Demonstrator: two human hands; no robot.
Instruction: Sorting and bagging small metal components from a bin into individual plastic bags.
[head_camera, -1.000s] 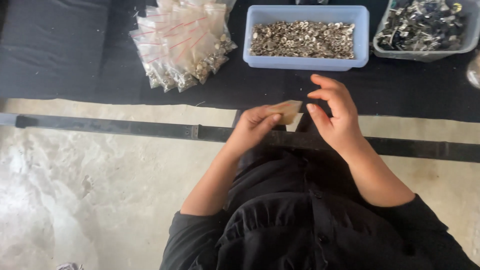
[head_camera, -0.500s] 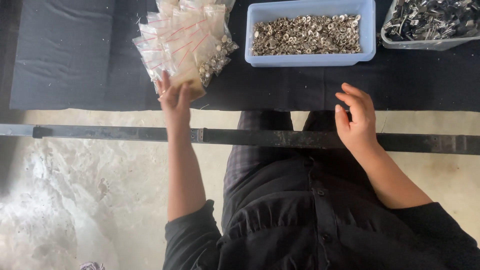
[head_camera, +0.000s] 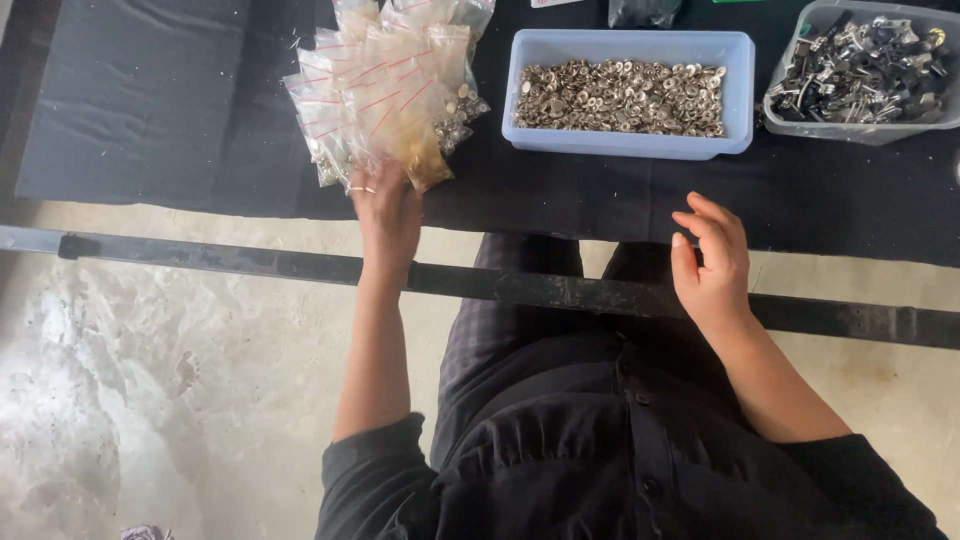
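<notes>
My left hand reaches forward to a pile of small clear zip bags with red strips, each filled with small metal pieces. Its fingers lie flat against the pile's near edge, touching a bag with brownish contents. It wears a ring. My right hand hovers at the near edge of the black table cover, fingers apart and loosely curled, holding nothing. It is just in front of a light blue tray full of small silver metal rings.
A clear tub of mixed dark and silver metal parts stands at the far right. A dark metal bar runs across below the table edge, over a pale concrete floor. My lap in black clothing fills the lower middle.
A second ago both hands held a small bag together near my lap. My left hand carried it left to the pile of bags and rests there; my right hand stayed near the table edge, now empty.
</notes>
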